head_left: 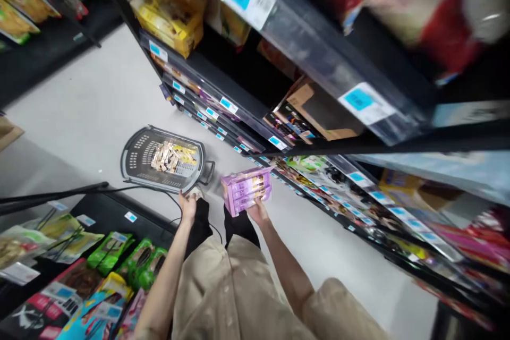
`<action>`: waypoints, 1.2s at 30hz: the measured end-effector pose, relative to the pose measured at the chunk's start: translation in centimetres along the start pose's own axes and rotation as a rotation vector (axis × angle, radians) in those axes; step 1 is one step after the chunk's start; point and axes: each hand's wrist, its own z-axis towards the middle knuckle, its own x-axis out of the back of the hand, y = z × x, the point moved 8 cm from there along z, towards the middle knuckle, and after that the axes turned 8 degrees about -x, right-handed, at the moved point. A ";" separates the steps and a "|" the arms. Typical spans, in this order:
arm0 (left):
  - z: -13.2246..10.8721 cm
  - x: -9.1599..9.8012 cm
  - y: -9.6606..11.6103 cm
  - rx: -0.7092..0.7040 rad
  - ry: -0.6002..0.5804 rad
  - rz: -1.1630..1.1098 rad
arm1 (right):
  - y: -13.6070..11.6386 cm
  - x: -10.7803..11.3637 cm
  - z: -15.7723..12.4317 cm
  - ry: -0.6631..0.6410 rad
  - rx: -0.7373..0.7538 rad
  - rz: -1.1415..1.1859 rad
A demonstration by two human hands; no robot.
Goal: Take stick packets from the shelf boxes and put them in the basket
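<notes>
My right hand (258, 212) grips a purple snack package (246, 189) by its lower right edge. The package is boxy, with lighter printing and brown-gold pictures on its front, and is held out in front of my legs. My left hand (187, 207) is lowered near the rim of a grey shopping basket (131, 175), its finger and thumb apart and nothing visible in it. Whether it touches the rim, I cannot tell. Inside the basket lie several beige and yellow wrapped packs (169, 156). The basket's handle (208, 172) sticks out toward the package.
To my right stands a tall shelf unit (311, 32) with bagged goods, blue-and-white price labels and an open cardboard box (319, 109). A low display (103, 218) with green and blue packets is at my left. Pale floor (87, 101) runs between the shelves.
</notes>
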 end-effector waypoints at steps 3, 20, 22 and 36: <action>2.9 -0.8 -2.5 -0.027 0.047 0.147 | 0.9 1.6 3.6 -0.012 -0.058 -0.052; 15.1 -9.9 -18.6 -0.447 -0.269 0.826 | 10.0 16.0 32.1 0.112 -0.138 0.055; 16.2 -9.8 -18.9 -0.423 -0.235 0.901 | 10.4 16.9 35.0 0.129 -0.135 0.048; 17.6 -9.2 -19.5 -0.326 -0.096 1.030 | 6.7 20.2 48.2 0.187 -0.002 0.139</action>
